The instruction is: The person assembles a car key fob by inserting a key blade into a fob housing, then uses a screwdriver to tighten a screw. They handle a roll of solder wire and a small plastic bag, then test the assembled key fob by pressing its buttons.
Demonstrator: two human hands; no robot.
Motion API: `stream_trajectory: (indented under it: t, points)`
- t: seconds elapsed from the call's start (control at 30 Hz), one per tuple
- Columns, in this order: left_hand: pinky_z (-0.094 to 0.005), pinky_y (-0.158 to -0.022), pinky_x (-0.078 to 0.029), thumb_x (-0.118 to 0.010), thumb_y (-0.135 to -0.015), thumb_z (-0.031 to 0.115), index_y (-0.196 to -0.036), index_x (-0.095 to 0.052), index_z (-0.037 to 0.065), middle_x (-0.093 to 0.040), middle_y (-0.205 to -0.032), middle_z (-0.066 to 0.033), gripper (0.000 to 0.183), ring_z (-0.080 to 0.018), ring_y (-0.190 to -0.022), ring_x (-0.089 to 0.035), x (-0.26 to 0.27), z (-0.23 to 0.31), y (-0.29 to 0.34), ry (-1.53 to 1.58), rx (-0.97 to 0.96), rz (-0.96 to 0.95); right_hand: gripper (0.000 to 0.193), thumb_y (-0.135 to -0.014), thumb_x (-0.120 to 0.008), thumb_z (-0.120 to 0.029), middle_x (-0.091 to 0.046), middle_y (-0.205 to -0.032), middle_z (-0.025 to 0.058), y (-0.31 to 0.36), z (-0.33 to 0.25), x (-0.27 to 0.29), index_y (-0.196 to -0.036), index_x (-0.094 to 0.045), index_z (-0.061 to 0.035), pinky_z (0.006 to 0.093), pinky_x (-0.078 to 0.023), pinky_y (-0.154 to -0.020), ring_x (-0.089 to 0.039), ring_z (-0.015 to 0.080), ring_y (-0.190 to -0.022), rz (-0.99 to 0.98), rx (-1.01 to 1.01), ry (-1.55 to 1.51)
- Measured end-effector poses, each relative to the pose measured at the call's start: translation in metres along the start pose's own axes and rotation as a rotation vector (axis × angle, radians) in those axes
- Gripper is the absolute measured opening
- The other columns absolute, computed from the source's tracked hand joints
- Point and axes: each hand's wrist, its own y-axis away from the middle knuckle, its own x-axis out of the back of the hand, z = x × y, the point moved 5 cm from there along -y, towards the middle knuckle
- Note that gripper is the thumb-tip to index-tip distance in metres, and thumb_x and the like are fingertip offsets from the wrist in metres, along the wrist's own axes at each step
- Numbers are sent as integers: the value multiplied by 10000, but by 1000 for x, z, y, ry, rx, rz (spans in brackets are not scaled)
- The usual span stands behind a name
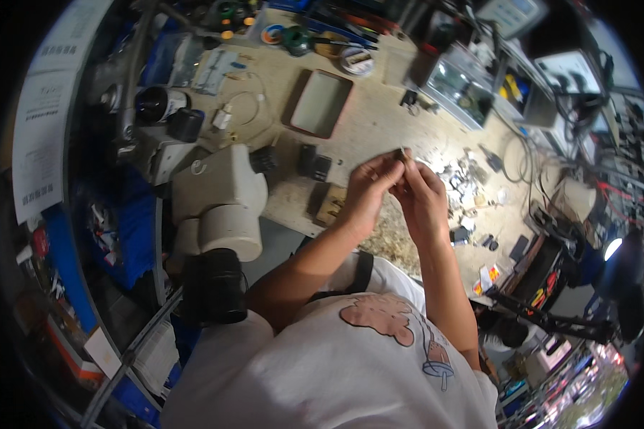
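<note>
Above the workbench [368, 93], my left hand [368, 191] and my right hand [423, 200] meet, fingertips pinched together. Between them is a small thin brownish piece [406, 154] with a pale tip; its kind is too small to make out, and the fingers hide most of it. Beside my left wrist lies a small wooden block [330, 205], and a little farther off are black box-shaped parts [313, 163]. To the right of my right hand, many small shiny scraps and parts [469, 175] are scattered on the bench.
A microscope [218, 186] with a black eyepiece stands close on the left. A shallow red-rimmed tray [322, 104] lies beyond my hands. Farther right are a clear plastic box [459, 82], looped cables [526, 161] and a lamp [614, 248]. A solder spool [272, 33] sits at the back.
</note>
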Motion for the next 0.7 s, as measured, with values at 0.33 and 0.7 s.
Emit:
stream_trajectory:
  t: [0.33, 0.7]
  points:
    - [-293, -827, -419, -537, -872, 165, -1080, -536, 38, -561, -935, -32, 244, -144, -870, -533, 16, 30, -78, 165, -81, 239, 374, -904, -486, -295, -503, -796, 11, 22, 20, 52, -1113, -524, 13, 244, -424, -675, -510, 104, -795, 89, -71, 199]
    - [-320, -778, -489, -546, -857, 79, -935, -574, -27, -579, -812, -75, 134, -156, -728, -550, 7, 131, -164, 69, -534, 231, 291, -877, -539, -174, -555, -847, 31, 44, 23, 130, -1117, -521, -11, 225, -451, -644, -510, 82, -704, 267, 45, 307]
